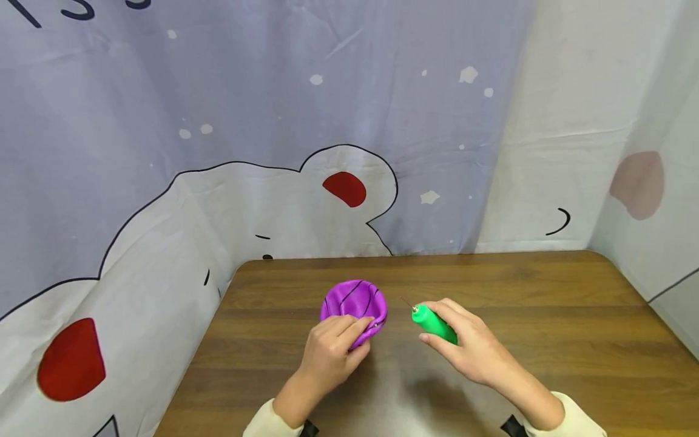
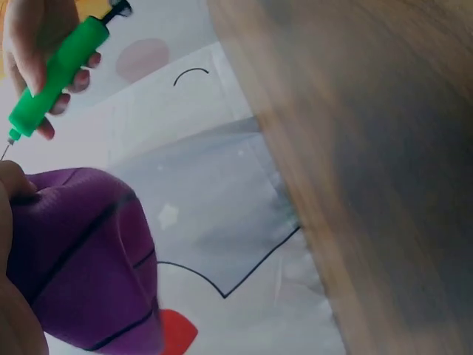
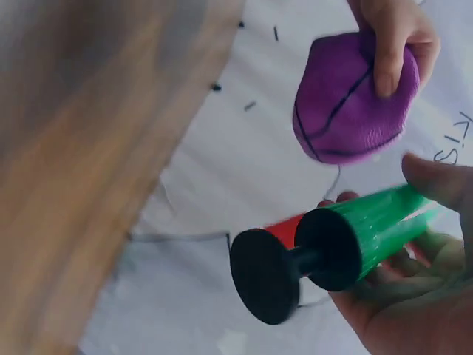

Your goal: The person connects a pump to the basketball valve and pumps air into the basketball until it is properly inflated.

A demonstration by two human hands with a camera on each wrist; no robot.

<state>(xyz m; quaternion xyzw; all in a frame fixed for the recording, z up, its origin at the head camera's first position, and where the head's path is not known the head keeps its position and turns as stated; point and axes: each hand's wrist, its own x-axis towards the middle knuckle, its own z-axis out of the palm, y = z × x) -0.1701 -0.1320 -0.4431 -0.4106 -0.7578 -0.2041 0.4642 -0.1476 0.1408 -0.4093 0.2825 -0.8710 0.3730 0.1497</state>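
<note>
My left hand [image 1: 330, 352] pinches the edge of a deflated purple ball [image 1: 352, 297] with dark lines, its top caved in like a bowl. Thumb and fingers press on the near right rim, where a small pale spot shows. To the right, my right hand [image 1: 472, 343] grips a green hand pump [image 1: 434, 323] around its barrel. The pump's thin needle [image 1: 406, 302] points left toward the ball, with a gap between them. In the right wrist view the black pump handle [image 3: 264, 275] stands slightly out from the barrel. Both hands are held above the table.
A brown wooden table [image 1: 262, 376] lies below, with shadows of the hands on it. Behind and at the sides hangs a pale cloth [image 1: 246, 206] printed with cartoon shapes, reaching the table's back edge.
</note>
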